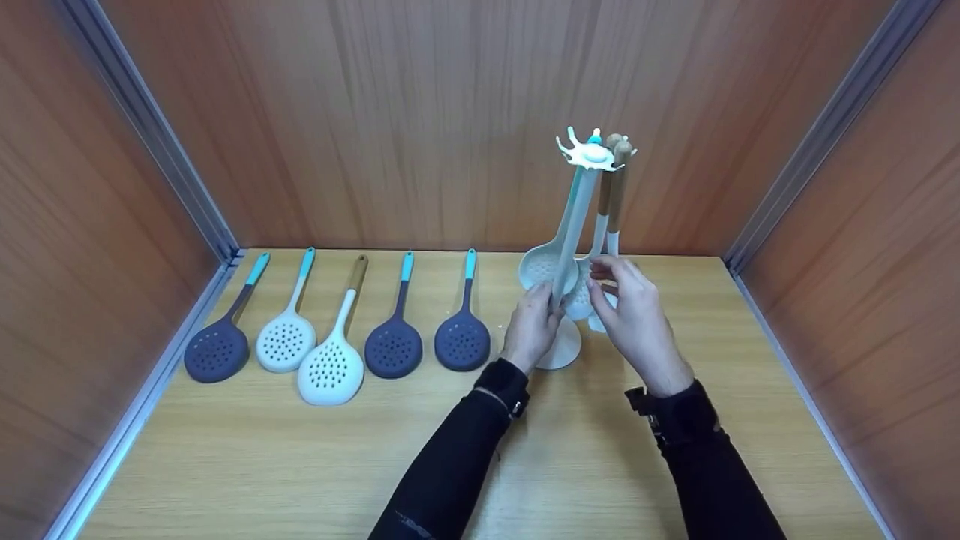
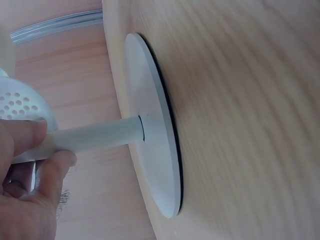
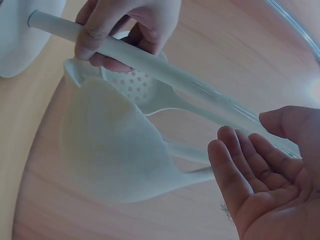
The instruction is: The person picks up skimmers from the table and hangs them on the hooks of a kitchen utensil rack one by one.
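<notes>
My left hand (image 1: 531, 324) grips the white pole (image 1: 579, 217) of an upright utensil stand low down, above its round base (image 2: 150, 125). Several utensils hang from the hooked top (image 1: 589, 156) of the stand. One is a pale perforated skimmer (image 1: 538, 266); others have wooden handles (image 1: 618, 187). A broad, solid white utensil head (image 3: 115, 145) hangs in front of the pole in the right wrist view. My right hand (image 1: 637, 322) is beside the hanging utensils, thumb apart from loosely bent fingers, close to the handle of the solid one.
Left of the stand, a row of skimmers lies on the wooden table (image 1: 360, 450): a dark one (image 1: 217, 350), a white one (image 1: 286, 343), a white one with wooden handle (image 1: 331, 373), and two dark ones (image 1: 394, 347). Wooden panels (image 1: 420, 120) enclose the back and sides.
</notes>
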The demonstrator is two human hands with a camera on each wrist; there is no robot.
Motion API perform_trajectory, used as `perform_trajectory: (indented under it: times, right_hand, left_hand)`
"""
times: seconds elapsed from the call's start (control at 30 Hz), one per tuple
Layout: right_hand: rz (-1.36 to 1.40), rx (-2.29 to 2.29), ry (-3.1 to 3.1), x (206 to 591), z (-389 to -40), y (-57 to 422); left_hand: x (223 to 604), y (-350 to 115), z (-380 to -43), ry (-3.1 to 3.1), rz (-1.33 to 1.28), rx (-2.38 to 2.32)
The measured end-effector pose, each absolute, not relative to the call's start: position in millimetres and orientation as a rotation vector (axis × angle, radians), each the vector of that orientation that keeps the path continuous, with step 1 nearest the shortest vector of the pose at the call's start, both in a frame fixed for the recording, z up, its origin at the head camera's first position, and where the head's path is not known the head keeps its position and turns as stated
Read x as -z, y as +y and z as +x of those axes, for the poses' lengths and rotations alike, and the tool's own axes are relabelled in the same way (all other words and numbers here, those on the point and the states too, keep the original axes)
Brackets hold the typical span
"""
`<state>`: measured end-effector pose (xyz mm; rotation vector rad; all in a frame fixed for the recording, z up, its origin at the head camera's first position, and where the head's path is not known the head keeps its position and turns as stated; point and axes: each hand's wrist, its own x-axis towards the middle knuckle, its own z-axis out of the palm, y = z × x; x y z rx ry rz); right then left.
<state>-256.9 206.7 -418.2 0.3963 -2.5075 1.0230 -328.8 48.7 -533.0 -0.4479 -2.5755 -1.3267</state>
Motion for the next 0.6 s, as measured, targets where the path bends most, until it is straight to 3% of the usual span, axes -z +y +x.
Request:
perform_trajectory:
  times: [0.6]
  right_hand:
    - [0.336,-1.159,-2.548,437,-270,184]
  left_hand:
    - [530,31,-328,-2.632,-0.548,1.449]
